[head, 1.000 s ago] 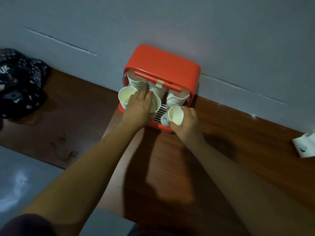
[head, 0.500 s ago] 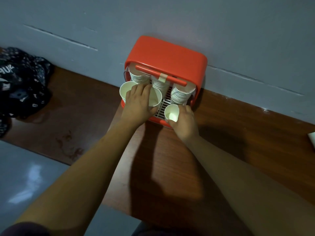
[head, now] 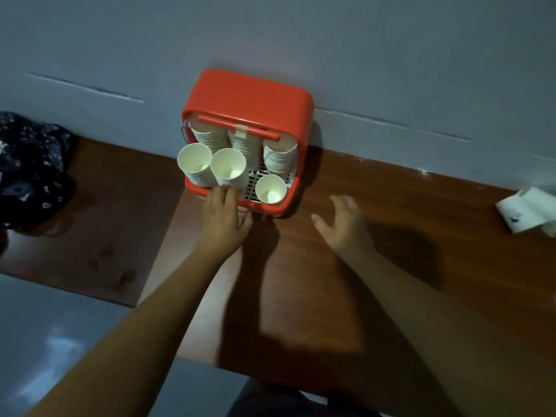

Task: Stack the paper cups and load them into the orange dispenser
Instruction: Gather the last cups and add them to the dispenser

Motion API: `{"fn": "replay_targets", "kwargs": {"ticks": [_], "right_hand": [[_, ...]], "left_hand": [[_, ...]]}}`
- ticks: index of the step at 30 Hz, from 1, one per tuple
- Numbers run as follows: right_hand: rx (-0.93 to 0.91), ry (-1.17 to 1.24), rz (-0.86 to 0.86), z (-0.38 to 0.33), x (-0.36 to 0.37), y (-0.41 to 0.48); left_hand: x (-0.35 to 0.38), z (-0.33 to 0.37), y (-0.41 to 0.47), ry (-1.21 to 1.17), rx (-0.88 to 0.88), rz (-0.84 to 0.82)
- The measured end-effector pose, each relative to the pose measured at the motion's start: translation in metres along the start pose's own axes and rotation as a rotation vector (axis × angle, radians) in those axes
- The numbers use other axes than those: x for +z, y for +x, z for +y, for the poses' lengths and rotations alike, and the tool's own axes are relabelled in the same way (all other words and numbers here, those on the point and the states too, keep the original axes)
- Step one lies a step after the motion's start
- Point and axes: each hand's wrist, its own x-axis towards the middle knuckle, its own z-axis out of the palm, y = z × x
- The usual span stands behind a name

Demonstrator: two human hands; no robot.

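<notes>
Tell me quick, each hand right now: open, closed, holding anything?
Left hand: open, fingertips at the front edge of the orange dispenser, holding nothing.
Right hand: open, fingers spread over the table, holding nothing.

I see bare tabletop [head: 285,266] before the orange dispenser [head: 249,91], between my left hand [head: 224,218] at its front lip and my right hand [head: 343,224] off its right corner. Cup stacks [head: 227,167] block its mouth. The wall [head: 301,40] closes the back, and a dark cloth [head: 30,164] crowds the left.
</notes>
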Motion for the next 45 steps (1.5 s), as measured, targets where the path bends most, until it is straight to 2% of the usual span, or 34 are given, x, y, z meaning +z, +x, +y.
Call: {"fn": "replay_targets", "kwargs": {"ticks": [3, 6, 15, 21, 26, 30, 34, 41, 45], "right_hand": [[0.152, -0.064, -0.076, 0.059, -0.034, -0.04], [0.253, -0.104, -0.106, 0.128, -0.07, -0.08], [0.418, -0.022, 0.078, 0.326, -0.206, -0.207], [0.533, 0.03, 0.279, 0.44, -0.299, -0.291], [0.643, 0.111, 0.3, 0.507, -0.325, -0.338], [0.746, 0.093, 0.154, 0.553, -0.302, -0.351], [0.741, 0.083, 0.019, 0.582, -0.268, -0.356], [0.642, 0.019, 0.096, 0.603, -0.247, -0.355], [0.626, 0.062, 0.153, 0.595, -0.239, -0.352]], "left_hand": [[0.032, 0.034, -0.025, -0.054, -0.028, -0.225], [0.057, 0.091, -0.033, -0.016, -0.016, -0.362], [0.145, 0.338, -0.052, -0.063, 0.244, -0.481], [0.212, 0.502, -0.088, -0.129, 0.436, -0.504], [0.257, 0.6, -0.11, -0.139, 0.554, -0.588], [0.295, 0.647, -0.129, -0.131, 0.688, -0.688], [0.335, 0.67, -0.156, 0.01, 0.828, -0.774], [0.378, 0.686, -0.182, 0.186, 0.95, -0.741], [0.384, 0.674, -0.189, 0.157, 1.026, -0.673]]}}
